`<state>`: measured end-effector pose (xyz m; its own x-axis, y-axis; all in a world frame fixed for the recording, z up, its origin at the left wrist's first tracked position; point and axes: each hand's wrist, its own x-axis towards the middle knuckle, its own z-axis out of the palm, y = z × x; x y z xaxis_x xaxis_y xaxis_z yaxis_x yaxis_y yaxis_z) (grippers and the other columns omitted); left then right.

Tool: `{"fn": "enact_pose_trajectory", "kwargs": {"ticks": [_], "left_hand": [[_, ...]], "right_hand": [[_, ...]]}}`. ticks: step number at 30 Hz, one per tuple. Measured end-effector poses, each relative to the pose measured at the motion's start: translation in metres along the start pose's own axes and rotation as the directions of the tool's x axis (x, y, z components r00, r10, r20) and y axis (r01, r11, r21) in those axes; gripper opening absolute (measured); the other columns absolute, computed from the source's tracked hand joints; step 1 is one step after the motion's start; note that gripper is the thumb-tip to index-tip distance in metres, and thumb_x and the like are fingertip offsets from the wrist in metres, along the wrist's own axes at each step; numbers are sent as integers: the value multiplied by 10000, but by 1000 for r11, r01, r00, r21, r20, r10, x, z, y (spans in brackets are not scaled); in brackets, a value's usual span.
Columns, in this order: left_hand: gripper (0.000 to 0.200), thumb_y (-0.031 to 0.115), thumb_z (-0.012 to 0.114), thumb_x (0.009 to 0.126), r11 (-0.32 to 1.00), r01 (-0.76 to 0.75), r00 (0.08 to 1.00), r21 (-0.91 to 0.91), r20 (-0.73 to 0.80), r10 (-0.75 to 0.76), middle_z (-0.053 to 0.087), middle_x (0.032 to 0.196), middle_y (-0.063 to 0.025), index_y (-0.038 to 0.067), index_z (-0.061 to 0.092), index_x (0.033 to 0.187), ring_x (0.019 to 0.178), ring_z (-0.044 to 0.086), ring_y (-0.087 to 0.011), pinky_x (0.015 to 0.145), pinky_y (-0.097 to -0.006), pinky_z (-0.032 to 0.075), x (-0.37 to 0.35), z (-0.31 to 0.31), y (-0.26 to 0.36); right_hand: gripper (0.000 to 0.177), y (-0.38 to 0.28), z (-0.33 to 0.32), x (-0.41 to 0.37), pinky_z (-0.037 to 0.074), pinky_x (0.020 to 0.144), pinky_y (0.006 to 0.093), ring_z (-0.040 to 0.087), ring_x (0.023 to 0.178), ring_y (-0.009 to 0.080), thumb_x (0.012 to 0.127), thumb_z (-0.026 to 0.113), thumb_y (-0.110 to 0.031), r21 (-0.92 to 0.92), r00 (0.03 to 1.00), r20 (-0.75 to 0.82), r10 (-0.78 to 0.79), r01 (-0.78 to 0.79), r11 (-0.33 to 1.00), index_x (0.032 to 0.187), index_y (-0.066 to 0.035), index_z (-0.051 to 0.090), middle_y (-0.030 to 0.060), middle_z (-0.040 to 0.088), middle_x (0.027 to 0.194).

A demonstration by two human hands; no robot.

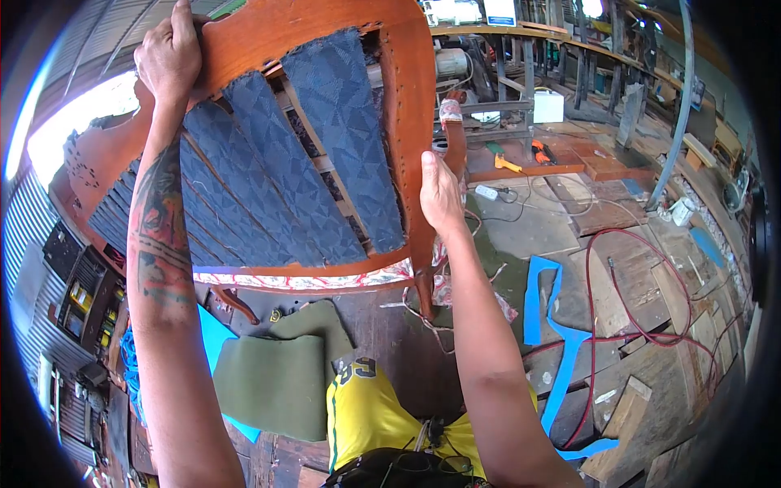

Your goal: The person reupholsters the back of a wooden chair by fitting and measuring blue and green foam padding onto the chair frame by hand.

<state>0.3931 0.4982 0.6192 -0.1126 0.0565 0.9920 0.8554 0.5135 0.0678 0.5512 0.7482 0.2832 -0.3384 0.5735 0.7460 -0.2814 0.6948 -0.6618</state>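
Observation:
In front of me stands a wooden sofa (pixel 411 98) with reddish-brown varnish, its frame tilted in my view. Wide dark blue patterned fabric strips (pixel 338 122) run across its back, with gaps showing slats behind. White and red floral fabric (pixel 325 278) lines the lower rail. My left hand (pixel 172 57) is closed over the top rail at upper left. On the right-hand upright, my right hand (pixel 440 193) has its thumb along the near face; its other fingers are mostly hidden behind the wood.
Green foam (pixel 277 382) and a blue sheet (pixel 213 333) lie by my legs. At right, a red hose (pixel 590 325), blue offcuts (pixel 569 350) and wooden boards cover the floor. A yellow tool (pixel 508 164) and a white power strip (pixel 486 193) lie farther back, near a cluttered workbench (pixel 561 34).

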Motion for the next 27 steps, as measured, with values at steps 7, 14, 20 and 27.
{"fn": "enact_pose_trajectory", "kwargs": {"ticks": [7, 14, 20, 27], "left_hand": [[595, 432, 416, 1037, 974, -215, 938, 70, -262, 226, 706, 852, -202, 33, 749, 749, 840, 652, -376, 766, -476, 488, -7, 11, 5], [576, 379, 451, 1030, 973, -217, 938, -82, -295, 184, 680, 674, -183, 13, 737, 689, 688, 665, -356, 736, -454, 507, -15, 4, 24], [562, 361, 455, 1031, 971, -220, 943, -91, -275, 188, 680, 670, -191, 8, 735, 695, 669, 666, -362, 718, -458, 511, -14, 2, 25], [537, 348, 465, 1027, 959, -282, 911, 14, -309, 273, 676, 692, -203, 20, 739, 701, 695, 653, -381, 726, -478, 497, -12, 5, 16]], "right_hand": [[637, -4, -1, -1, 429, 975, 520, 557, 1128, 487, 1102, 236, -490, -34, 999, 23, 35, -34, 999, 1141, 35, 597, 284, 633, 1138], [610, 0, 1, -1, 427, 939, 536, 557, 1086, 499, 1108, 242, -455, -27, 1000, 5, 9, -8, 1000, 1113, 45, 591, 300, 629, 1098], [603, 0, 2, -1, 429, 916, 536, 560, 1060, 502, 1110, 254, -446, -30, 1000, -7, 3, -3, 1000, 1089, 51, 595, 301, 634, 1069], [603, -2, 3, -1, 433, 918, 534, 562, 1065, 508, 1110, 258, -442, -23, 999, -34, -10, 10, 1000, 1079, 53, 601, 308, 636, 1074]]}}
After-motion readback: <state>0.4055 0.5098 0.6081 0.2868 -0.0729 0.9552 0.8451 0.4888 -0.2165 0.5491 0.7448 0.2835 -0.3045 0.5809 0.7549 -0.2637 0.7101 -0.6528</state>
